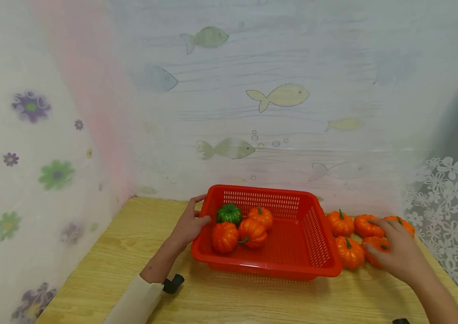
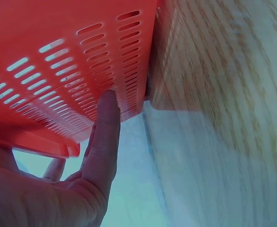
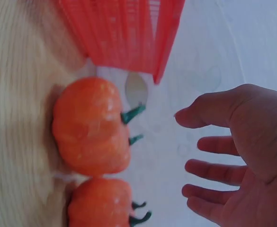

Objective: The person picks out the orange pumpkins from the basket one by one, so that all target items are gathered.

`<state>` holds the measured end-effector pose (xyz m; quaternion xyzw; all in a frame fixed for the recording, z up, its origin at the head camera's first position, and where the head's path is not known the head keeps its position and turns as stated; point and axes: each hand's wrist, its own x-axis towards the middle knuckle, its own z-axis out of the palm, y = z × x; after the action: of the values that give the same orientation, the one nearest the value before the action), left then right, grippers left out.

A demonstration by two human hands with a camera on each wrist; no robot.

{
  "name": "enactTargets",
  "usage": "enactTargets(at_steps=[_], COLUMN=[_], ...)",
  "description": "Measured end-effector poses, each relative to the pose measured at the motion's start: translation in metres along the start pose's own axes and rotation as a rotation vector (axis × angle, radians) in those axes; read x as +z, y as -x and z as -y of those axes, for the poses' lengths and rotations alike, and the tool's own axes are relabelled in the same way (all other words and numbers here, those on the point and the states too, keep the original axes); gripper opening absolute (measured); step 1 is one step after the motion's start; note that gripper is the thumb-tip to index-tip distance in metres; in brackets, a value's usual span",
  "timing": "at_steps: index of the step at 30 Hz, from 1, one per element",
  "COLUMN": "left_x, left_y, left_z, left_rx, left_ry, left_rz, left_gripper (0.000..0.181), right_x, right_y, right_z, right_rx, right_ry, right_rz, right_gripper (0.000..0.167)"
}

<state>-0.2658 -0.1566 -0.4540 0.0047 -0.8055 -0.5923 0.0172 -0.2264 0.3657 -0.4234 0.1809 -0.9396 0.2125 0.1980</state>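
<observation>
A red plastic basket (image 1: 267, 266) with slotted walls stands on the table. Inside, at its left, lie a small green pumpkin (image 1: 229, 214) and three orange ones, among them a pumpkin (image 1: 224, 237) near the front. My left hand (image 1: 188, 226) holds the basket's left side, thumb at the rim; one finger (image 2: 109, 127) lies along the slotted outer wall. To the right of the basket several orange pumpkins sit in a cluster, including one at its front left (image 1: 349, 254). My right hand (image 1: 403, 252) hovers over the cluster, fingers spread and apart from the pumpkins in the right wrist view.
The wood-grain table (image 1: 131, 243) meets a fish-patterned wall covering (image 1: 229, 112) behind the basket. A flowered sheet (image 1: 30, 189) hangs on the left, and white lace-like flowers (image 1: 447, 202) show on the right. Black gear (image 1: 174, 283) is by my left wrist.
</observation>
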Motion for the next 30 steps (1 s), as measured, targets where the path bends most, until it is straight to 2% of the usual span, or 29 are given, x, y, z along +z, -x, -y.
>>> enactTargets(at_steps=[7,10,18,30], left_x=[-0.001,0.0,0.0,0.0], left_y=[0.003,0.002,0.002,0.0], left_z=[-0.002,-0.002,-0.001,0.001], left_rx=[0.011,0.006,0.012,0.006], left_ry=[0.0,0.009,0.019,0.005], left_rz=[0.008,0.008,0.008,0.005], left_gripper=[0.069,0.069,0.069,0.068], right_x=[0.007,0.013,0.034,0.066], right_y=[-0.008,-0.012,-0.023,-0.043], right_z=[0.042,0.06,0.097,0.131], right_rx=[-0.126,-0.173,-0.239,-0.286], right_ry=[-0.04,-0.041,-0.082,-0.091], right_rz=[-0.088,-0.093,-0.021,0.074], right_gripper=[0.062,0.062,0.06,0.064])
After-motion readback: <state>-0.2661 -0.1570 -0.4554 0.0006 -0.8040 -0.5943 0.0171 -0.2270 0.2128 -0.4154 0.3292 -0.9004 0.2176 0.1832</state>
